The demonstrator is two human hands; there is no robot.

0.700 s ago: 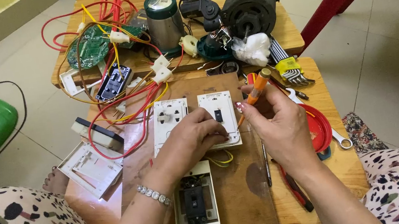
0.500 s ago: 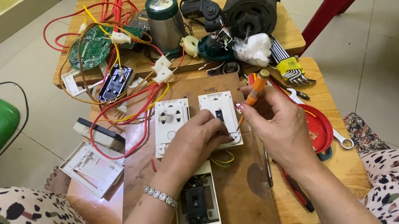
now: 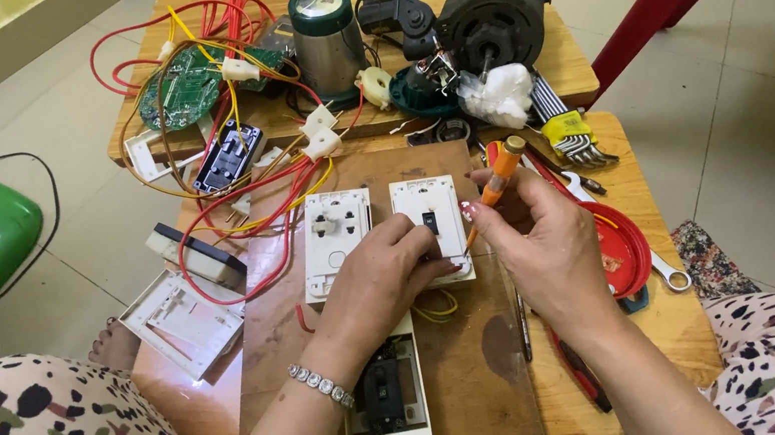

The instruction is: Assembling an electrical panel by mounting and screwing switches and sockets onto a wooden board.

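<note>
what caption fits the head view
Left hand steadies a white switch plate while right hand works an orange screwdriver.

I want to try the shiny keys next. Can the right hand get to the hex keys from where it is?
Probably yes. The hex keys lie in the open on the table, just beyond the right hand, with nothing on top of them. But that hand holds an orange screwdriver, so it would likely need to put that down first.

Soft, even daylight fills the scene, bright without harsh glare. Shadows are faint and short, pooling just under the fingers [image 3: 410, 234] on the white switch plate [image 3: 430, 217]. A small bright glint sits on the floor tile [image 3: 190, 381] well left of the fingers. Focus is sharp throughout; edges bend slightly.
</note>
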